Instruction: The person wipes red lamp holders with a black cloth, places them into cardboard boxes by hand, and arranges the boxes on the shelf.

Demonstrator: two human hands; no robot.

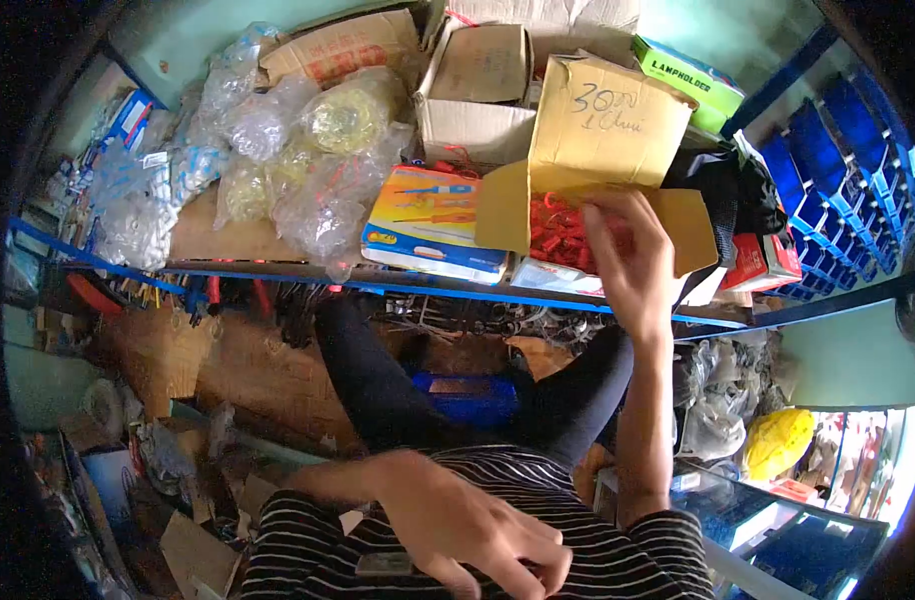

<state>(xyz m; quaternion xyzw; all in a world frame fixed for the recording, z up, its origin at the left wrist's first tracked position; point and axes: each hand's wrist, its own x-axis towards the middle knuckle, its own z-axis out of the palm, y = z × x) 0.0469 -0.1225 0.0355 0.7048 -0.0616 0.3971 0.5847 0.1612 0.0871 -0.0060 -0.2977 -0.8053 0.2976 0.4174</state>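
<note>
My right hand (633, 250) is over an open cardboard box (610, 125) with handwriting on its flap. Its thumb and fingertips come together in a pinch above many small red pieces (561, 235) inside. Whatever is between those fingertips is too small to make out. In front of my striped shirt (618, 550), my left hand (478, 525) is held with its fingers bent and apart, holding nothing. A screwdriver-picture box (425, 215) lies on the shelf left of the box of red pieces.
Clear plastic bags (328, 150) crowd the shelf's left side. Behind stand a white carton (475, 125) and a green lampholder box (688, 82). Blue bins (838, 170) hang at right. The shelf's blue edge (428, 290) runs above my knees. A glass case (778, 530) is at lower right.
</note>
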